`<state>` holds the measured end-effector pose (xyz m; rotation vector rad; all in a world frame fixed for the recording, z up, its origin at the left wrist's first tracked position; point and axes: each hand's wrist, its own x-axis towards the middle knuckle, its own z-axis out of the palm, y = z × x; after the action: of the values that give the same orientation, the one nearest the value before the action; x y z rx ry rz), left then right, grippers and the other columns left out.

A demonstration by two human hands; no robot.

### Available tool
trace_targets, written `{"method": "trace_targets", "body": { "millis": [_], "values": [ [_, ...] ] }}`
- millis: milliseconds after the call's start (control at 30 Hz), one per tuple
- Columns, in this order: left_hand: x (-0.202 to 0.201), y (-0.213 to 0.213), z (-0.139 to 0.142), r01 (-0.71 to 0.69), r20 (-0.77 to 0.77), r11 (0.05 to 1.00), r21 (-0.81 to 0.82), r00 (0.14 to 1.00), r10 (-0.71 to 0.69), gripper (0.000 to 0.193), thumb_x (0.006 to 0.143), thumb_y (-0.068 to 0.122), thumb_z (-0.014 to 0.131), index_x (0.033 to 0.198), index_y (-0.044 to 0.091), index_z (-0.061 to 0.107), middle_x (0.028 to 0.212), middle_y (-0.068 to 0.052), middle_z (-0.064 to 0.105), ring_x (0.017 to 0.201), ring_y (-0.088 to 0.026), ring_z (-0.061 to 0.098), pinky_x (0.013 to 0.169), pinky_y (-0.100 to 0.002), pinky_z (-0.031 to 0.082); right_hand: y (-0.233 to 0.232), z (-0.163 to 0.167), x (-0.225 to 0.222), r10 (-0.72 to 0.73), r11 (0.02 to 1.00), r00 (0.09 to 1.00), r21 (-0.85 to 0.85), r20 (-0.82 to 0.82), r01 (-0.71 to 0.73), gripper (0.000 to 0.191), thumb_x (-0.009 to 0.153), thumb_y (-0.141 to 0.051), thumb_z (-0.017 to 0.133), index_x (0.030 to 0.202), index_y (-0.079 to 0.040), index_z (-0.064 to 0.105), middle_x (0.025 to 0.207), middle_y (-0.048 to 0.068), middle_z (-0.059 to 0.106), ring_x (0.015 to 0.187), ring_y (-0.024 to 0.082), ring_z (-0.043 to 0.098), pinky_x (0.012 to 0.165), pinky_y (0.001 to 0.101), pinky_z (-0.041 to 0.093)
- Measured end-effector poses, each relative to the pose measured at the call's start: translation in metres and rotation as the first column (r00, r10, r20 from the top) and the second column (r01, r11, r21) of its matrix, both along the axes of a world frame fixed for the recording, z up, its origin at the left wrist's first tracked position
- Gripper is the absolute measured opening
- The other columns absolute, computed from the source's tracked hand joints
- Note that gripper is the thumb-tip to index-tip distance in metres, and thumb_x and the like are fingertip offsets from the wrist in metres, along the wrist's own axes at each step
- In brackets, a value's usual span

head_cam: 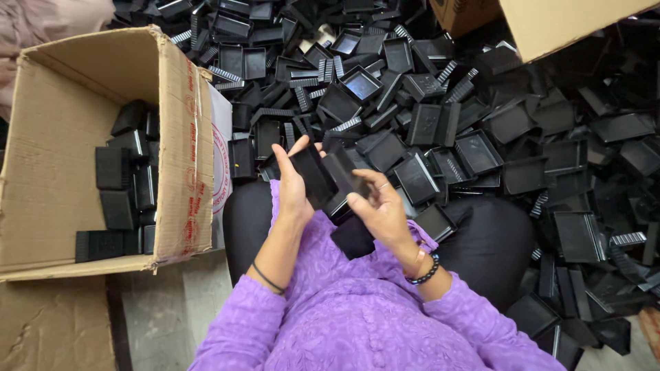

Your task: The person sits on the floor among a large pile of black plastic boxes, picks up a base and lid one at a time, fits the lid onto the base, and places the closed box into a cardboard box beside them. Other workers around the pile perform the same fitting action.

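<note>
My left hand point(292, 184) grips a flat black plastic tray piece point(313, 175) by its left edge. My right hand point(378, 206) holds a second black plastic piece point(346, 172) that rests against the first one. Both hands are over my lap, above purple sleeves and black trousers. Another black piece point(352, 238) lies on my lap just under my right hand. Ahead of my hands spreads a large heap of the same black plastic trays point(440, 117).
An open cardboard box point(62, 137) lies on its side at the left, with several black pieces stacked inside. A second cardboard box point(543, 24) stands at the top right. More black pieces cover the floor at the right. Bare concrete floor point(172, 309) shows at the lower left.
</note>
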<state>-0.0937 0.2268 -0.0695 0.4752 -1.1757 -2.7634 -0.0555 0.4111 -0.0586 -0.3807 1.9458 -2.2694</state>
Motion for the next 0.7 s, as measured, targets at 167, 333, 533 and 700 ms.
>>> {"method": "trace_targets", "body": {
  "millis": [167,333,533,700],
  "values": [
    [0.026,0.008,0.0,0.014,-0.02,0.992,-0.124,1.0,-0.016,0.079,0.1,0.067,0.027,0.147,0.008,0.051,0.13,-0.007,0.065,0.111,-0.017,0.064,0.098,-0.033,0.054,-0.02,-0.009,0.016,0.073,0.997,0.996,0.001,0.046,-0.073,0.052,0.087,-0.007,0.079,0.135,-0.002,0.06,0.123,0.005,0.067,0.111,0.011,0.065,0.097,0.0276,0.054],
    [0.042,0.019,0.0,-0.016,-0.109,0.981,-0.192,0.994,-0.005,0.075,0.103,0.062,0.038,0.152,0.006,0.047,0.129,-0.012,0.063,0.11,-0.018,0.061,0.097,-0.033,0.051,-0.027,-0.008,0.028,0.055,0.998,0.998,0.012,-0.008,-0.055,0.056,0.083,-0.008,0.085,0.135,0.0,0.064,0.131,0.008,0.065,0.116,0.014,0.065,0.099,0.0308,0.054],
    [0.066,0.009,0.029,-0.021,-0.242,0.985,-0.168,0.97,-0.021,0.071,0.088,0.006,0.068,0.152,-0.002,0.038,0.14,-0.013,0.059,0.128,-0.02,0.058,0.108,-0.035,0.048,-0.026,-0.015,0.03,0.287,0.934,0.948,-0.261,0.138,-0.245,0.046,0.1,-0.009,0.072,0.143,0.001,0.06,0.138,0.013,0.063,0.127,0.016,0.062,0.111,0.0311,0.05],
    [0.088,-0.01,0.05,-0.068,-0.29,0.902,-0.427,0.955,-0.065,0.062,0.087,0.0,0.063,0.147,-0.003,0.049,0.141,-0.014,0.064,0.133,-0.022,0.061,0.115,-0.035,0.046,-0.041,-0.021,0.022,0.316,0.908,0.932,-0.342,0.18,-0.242,0.037,0.091,-0.004,0.073,0.124,-0.007,0.056,0.126,0.008,0.063,0.117,0.014,0.062,0.101,0.0305,0.052]
  ]
}}
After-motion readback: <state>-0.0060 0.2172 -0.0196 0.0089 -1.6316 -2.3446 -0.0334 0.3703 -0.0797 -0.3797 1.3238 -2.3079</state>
